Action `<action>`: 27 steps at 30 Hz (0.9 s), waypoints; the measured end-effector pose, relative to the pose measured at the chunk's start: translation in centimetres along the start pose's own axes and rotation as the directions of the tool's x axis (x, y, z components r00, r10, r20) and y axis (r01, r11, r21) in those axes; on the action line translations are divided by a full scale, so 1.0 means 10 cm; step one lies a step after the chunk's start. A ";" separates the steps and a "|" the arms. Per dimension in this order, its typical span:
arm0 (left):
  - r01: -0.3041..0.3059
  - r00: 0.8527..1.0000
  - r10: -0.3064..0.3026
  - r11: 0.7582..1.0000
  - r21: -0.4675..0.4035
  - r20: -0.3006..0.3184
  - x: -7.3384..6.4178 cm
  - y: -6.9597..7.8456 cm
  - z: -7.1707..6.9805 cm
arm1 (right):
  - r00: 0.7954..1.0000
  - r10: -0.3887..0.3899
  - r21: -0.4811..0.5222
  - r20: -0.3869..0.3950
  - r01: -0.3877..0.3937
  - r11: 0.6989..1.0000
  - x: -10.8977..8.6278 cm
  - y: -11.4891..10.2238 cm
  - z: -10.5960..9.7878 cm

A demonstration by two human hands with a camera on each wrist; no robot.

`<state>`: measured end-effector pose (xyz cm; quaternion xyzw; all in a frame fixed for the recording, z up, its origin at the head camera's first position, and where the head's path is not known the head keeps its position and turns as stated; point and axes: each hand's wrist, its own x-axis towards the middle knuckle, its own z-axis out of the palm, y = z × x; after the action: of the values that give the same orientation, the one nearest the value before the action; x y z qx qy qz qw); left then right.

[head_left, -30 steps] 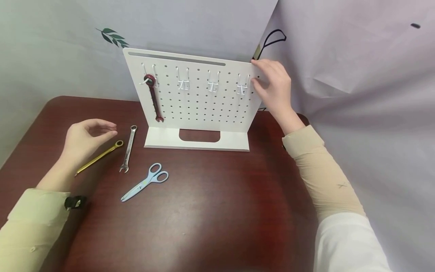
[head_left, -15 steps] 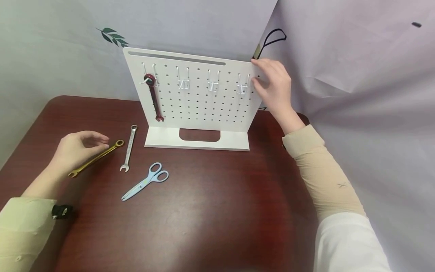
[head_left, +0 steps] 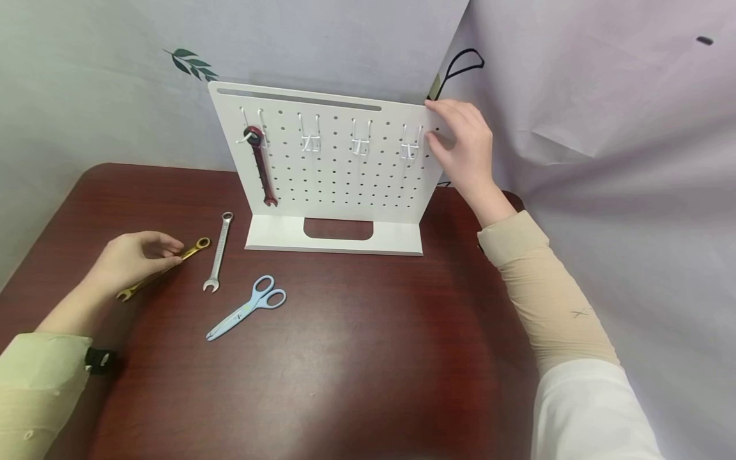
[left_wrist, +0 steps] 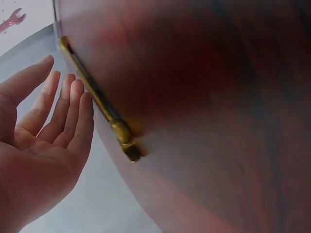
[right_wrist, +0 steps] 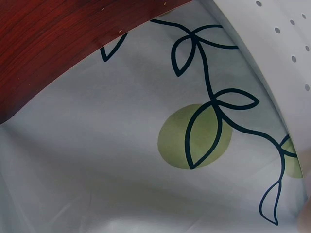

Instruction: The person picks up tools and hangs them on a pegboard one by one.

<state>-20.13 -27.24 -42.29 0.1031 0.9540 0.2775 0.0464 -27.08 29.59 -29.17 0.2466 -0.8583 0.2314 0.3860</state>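
My left hand [head_left: 129, 260] hovers over a gold combination wrench [head_left: 195, 248] on the table, thumb and fingers apart. In the left wrist view, the hand's fingertips lie right beside the wrench [left_wrist: 92, 87], with nothing between thumb and fingers. A silver wrench [head_left: 219, 252] and light-blue scissors [head_left: 247, 309] lie to the right of it. Upright at the back stands a white pegboard [head_left: 333, 166]; a red wrench [head_left: 263, 169] hangs by its ring end from the leftmost hook. My right hand [head_left: 467, 144] holds the board's upper right edge, thumb on the front face.
Three more white hooks, such as the middle hook [head_left: 361, 138], line the pegboard's upper part. The dark red table [head_left: 345, 345] ends at a pale curtain [head_left: 621, 160] on the right. Leaf outlines [right_wrist: 204, 111] decorate the cloth behind the board.
My left hand has moved left and down, away from the pegboard side, to the gold wrench's shaft. My right hand, the board and the other tools stay in place.
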 end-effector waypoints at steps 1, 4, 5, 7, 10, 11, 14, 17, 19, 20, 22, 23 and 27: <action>0.000 1.000 0.000 1.000 0.007 0.003 0.00 -0.01 0.01 | 1.000 -0.001 0.000 -0.001 0.001 1.000 0.00 0.00 0.00; -0.006 1.000 0.006 1.000 0.012 0.005 0.00 -0.04 0.03 | 1.000 -0.001 0.000 -0.002 0.001 1.000 0.00 0.00 0.01; -0.008 1.000 0.008 1.000 0.009 0.006 0.00 -0.05 0.04 | 1.000 -0.001 -0.001 -0.001 0.001 1.000 0.00 0.00 0.01; -0.012 1.000 0.012 1.000 0.005 0.009 0.01 -0.06 0.05 | 1.000 0.001 -0.002 -0.001 -0.001 1.000 0.00 0.00 0.00; -0.014 1.000 0.014 1.000 0.008 0.015 0.03 -0.06 0.07 | 1.000 0.002 -0.004 -0.002 -0.002 1.000 0.00 0.00 0.00; -0.013 1.000 0.013 1.000 0.014 0.015 0.04 -0.05 0.08 | 1.000 0.002 -0.004 -0.002 -0.002 1.000 0.00 0.00 0.00; -0.013 1.000 0.013 0.999 0.030 0.010 0.05 -0.02 0.08 | 1.000 -0.001 -0.005 -0.002 0.001 1.000 0.00 0.00 0.00; -0.011 1.000 0.011 0.999 0.036 0.004 0.05 0.00 0.08 | 1.000 0.000 -0.004 -0.004 0.000 1.000 0.00 0.00 0.00; -0.008 1.000 0.008 0.999 0.040 0.001 0.05 0.00 0.08 | 1.000 0.001 -0.004 -0.005 -0.001 1.000 0.00 0.00 0.00; -0.005 1.000 0.005 0.999 0.041 0.000 0.05 0.00 0.08 | 1.000 0.001 -0.004 -0.006 -0.001 1.000 0.00 0.00 0.00; 0.001 1.000 -0.001 0.999 0.042 0.001 0.05 0.00 0.08 | 1.000 0.000 -0.003 -0.006 0.000 1.000 0.00 0.00 0.00; 0.003 1.000 -0.003 0.999 0.044 0.001 0.05 0.00 0.08 | 1.000 0.000 -0.002 -0.007 0.000 1.000 0.00 0.00 0.01; 0.011 1.000 -0.011 0.999 0.039 0.007 0.05 0.00 0.09 | 1.000 -0.001 0.001 -0.012 0.001 1.000 0.00 0.00 0.01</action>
<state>-20.52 -26.64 -43.10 0.0997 0.9597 0.2581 0.0496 -27.15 29.51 -29.27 0.2460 -0.8557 0.2332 0.3910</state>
